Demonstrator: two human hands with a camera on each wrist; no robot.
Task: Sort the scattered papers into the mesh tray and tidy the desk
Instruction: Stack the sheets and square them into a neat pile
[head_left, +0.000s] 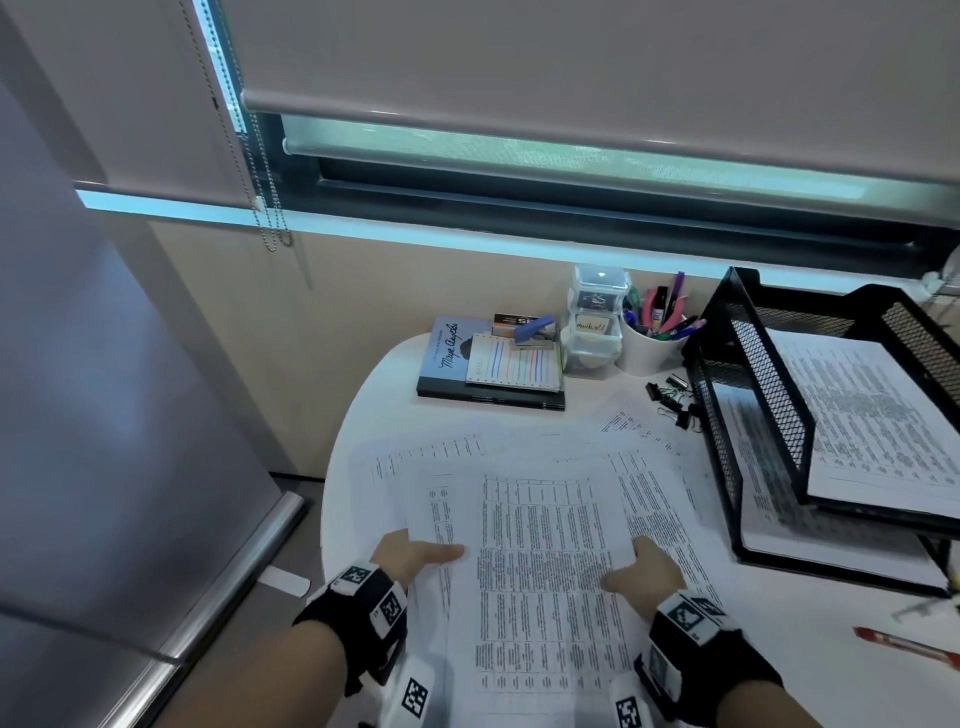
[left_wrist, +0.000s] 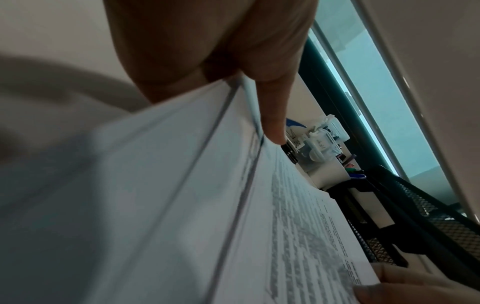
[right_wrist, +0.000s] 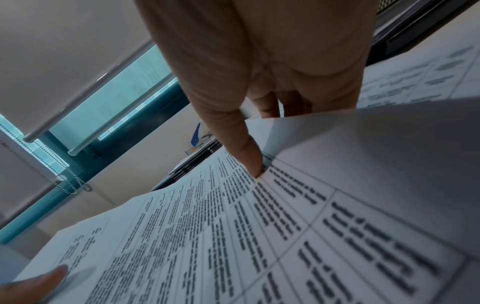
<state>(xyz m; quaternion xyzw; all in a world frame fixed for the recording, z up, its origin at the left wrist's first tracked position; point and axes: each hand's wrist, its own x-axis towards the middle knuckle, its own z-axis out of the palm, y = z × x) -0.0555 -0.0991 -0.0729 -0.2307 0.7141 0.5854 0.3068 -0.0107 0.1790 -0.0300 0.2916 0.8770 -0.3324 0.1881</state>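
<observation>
A sheaf of printed sheets is held over the white desk between both hands. My left hand pinches its left edge, thumb on top and fingers hidden beneath. My right hand pinches the right edge the same way, thumb pressing the print. More loose sheets lie fanned out beneath and beyond. The black two-tier mesh tray stands at the right, with printed pages in its upper tier and others in the lower tier.
At the back of the desk are a stack of books with a blue stapler, clear stacked boxes and a white pen cup. Binder clips lie beside the tray. A red pen lies at right.
</observation>
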